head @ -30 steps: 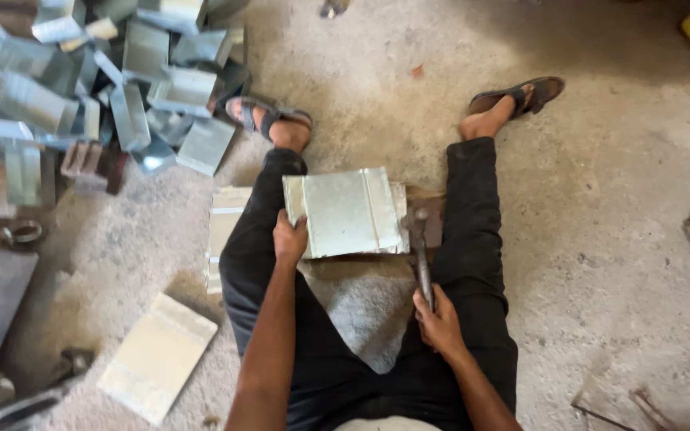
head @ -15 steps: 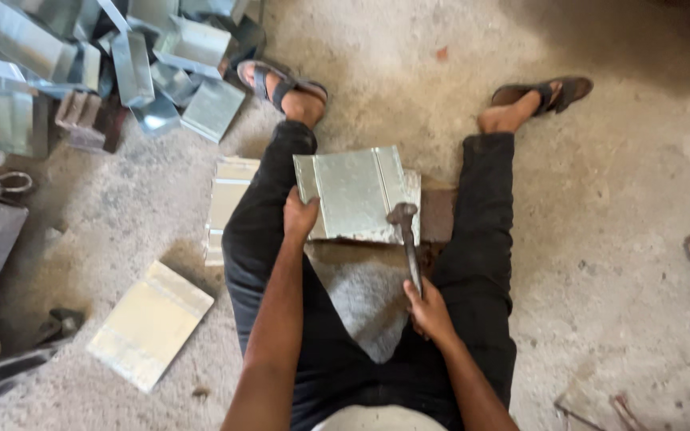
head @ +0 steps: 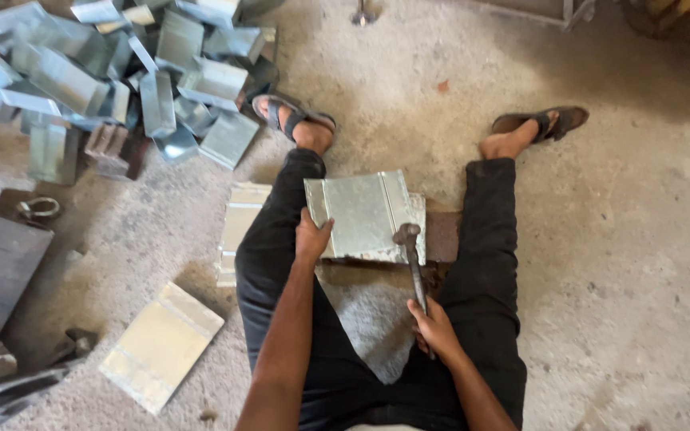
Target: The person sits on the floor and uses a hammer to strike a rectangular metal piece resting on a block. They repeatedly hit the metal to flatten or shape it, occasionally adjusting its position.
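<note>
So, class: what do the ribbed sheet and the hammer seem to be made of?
Ribbed sheet: apparently thin galvanised steel, a dull silver-grey sheen with pressed folds. Hammer: dark, probably iron or steel, matte and rusty-looking; whether its handle is metal too is unclear.

Daylight illumination, even and moderately bright. Soft shadows fall on the concrete floor [head: 600,239] near the legs. Mild glare on the pile of folded metal pieces [head: 121,80], far left. Slight softness and wide-angle stretching at edges; centre sharp.
</note>
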